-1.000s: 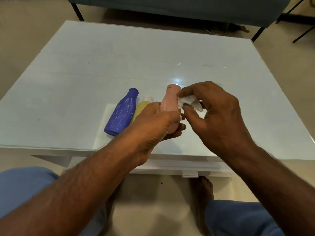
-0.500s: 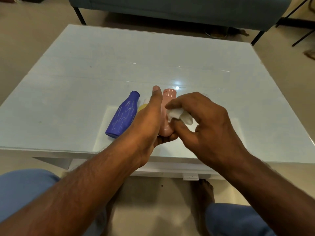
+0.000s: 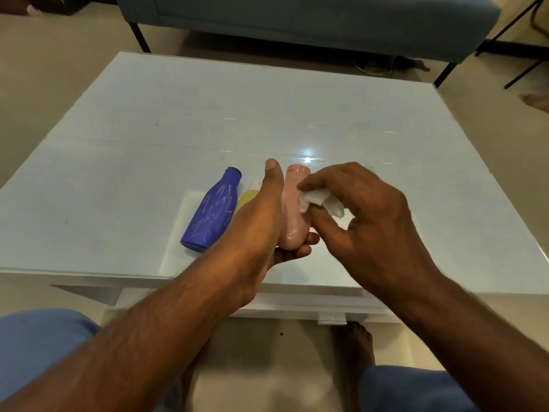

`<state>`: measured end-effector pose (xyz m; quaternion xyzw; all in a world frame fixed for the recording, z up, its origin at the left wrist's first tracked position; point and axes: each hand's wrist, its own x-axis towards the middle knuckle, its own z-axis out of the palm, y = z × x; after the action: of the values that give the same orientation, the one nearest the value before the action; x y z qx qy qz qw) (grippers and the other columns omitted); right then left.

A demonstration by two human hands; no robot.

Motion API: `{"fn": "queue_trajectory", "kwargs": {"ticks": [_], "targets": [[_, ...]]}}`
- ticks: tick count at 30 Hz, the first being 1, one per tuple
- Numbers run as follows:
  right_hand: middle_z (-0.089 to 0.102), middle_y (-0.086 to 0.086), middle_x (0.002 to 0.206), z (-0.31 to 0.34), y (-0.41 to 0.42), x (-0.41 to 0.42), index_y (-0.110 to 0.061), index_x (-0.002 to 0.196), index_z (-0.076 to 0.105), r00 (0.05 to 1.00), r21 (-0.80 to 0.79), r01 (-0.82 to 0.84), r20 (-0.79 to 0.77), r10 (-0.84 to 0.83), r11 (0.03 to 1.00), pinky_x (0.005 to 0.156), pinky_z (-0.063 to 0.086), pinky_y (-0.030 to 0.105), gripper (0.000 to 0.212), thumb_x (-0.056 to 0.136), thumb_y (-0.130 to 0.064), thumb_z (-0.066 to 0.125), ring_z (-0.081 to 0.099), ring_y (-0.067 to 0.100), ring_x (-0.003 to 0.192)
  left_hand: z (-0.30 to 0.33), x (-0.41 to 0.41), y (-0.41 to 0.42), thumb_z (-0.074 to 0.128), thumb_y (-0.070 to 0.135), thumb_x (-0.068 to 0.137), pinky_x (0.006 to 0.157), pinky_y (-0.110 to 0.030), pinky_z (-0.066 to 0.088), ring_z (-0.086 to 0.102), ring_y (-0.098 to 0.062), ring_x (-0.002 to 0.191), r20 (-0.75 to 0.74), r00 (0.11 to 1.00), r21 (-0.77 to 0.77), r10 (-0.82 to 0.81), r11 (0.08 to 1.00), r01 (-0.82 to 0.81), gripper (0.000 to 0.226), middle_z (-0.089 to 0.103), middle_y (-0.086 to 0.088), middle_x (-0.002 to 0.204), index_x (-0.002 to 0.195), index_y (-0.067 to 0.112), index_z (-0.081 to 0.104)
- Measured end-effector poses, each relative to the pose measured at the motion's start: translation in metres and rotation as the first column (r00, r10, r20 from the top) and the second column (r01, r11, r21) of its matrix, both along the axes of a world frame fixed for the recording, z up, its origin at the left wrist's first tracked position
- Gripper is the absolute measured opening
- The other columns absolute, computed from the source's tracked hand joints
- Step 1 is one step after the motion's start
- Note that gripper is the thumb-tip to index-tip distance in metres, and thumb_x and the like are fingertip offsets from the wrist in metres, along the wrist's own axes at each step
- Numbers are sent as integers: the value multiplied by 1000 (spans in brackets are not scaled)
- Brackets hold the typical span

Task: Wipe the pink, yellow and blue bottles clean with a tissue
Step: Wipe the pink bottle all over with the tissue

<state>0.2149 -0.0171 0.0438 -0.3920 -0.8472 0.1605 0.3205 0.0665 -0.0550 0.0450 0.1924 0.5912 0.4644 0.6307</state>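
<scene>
Left hand [image 3: 255, 221] grasps the pink bottle [image 3: 292, 209] from below and from the left side; fingers curl under the base, thumb lies straight along the body and points away from the person. Bottle neck points away from the person, base toward them; bottle is held just above the surface [image 3: 297, 114], approx. over its near edge. White streaks show on the pink body nr the base.

Right hand [image 3: 365, 221] pinches a crumpled white tissue [image 3: 318, 202] betw. thumb and forefinger; tissue is pressed against the right side of the pink bottle, at mid-body. Remaining fingers of the right hand are loosely curled.

Blue bottle [image 3: 212, 212] lies on its side on the surface, left of the left hand; neck away from the person, base toward them; pale scribble marks cover its upper face. Yellow bottle [image 3: 246, 197] lies betw. the blue bottle and the left hand (mostly hidden by the hand; only a yellow shoulder and a white cap show). Whether yellow touches blue: cannot tell.

Both lying bottles rest on a white rectangular sheet [image 3: 178, 230] under the glossy top; a light glare sits just beyond the pink bottle neck. Sofa [image 3: 297, 16] stands past the far edge of the surface; blue-clad knees show at bottom left and right.
</scene>
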Motion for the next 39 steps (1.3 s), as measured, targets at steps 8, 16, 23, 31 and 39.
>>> {"fn": "queue_trajectory", "kwargs": {"ticks": [8, 16, 23, 31, 39], "targets": [[69, -3, 112, -1, -3, -2, -18, 114, 71, 999, 6, -25, 24, 25, 1000, 85, 46, 13, 26, 90, -10, 73, 63, 12, 101, -3, 0, 1, 38, 73, 86, 75, -42, 62, 76, -26, 89, 7, 1000, -1, 28, 1000, -28, 68, 76, -9, 105, 124, 23, 63], [68, -3, 111, -3, 2, 1, -16, 113, 71, 999, 5, 32, -3, -32, 999, 86, 43, 7, 24, 90, -10, 73, 62, 11, 101, -4, 0, 2, 42, 77, 72, 73, -40, 62, 74, -29, 90, 60, 998, -19, -3, 1000, 4, 83, 74, -14, 109, 129, 19, 58], [69, -3, 110, 1, 6, 2, -17, 111, 72, 999, 19, 39, 15, -40, 999, 86, 39, 4, 24, 90, -7, 70, 62, 11, 101, -2, -1, 1, 38, 78, 72, 75, -40, 61, 75, -29, 90, 63, 998, 7, -23, 1000, 23, 84, 75, -15, 108, 127, 18, 59], [66, -2, 113, -2, -8, -4, -18, 113, 72, 994, 48, -83, 78, 79, 995, 85, 52, 24, 26, 89, -9, 74, 62, 14, 103, -4, -3, -1, 44, 78, 56, 80, -48, 62, 75, -30, 93, 49, 997, 20, 56, 998, -57, 94, 75, -12, 110, 129, 21, 60], [67, -3, 113, -1, 0, 0, -17, 114, 71, 1000, 26, 4, 15, -5, 1000, 88, 46, 11, 25, 91, -9, 71, 62, 12, 104, -1, 0, 0, 36, 80, 75, 77, -43, 62, 76, -29, 90, 23, 1000, 52, 4, 999, -5, 81, 76, -11, 105, 126, 23, 62]]}}
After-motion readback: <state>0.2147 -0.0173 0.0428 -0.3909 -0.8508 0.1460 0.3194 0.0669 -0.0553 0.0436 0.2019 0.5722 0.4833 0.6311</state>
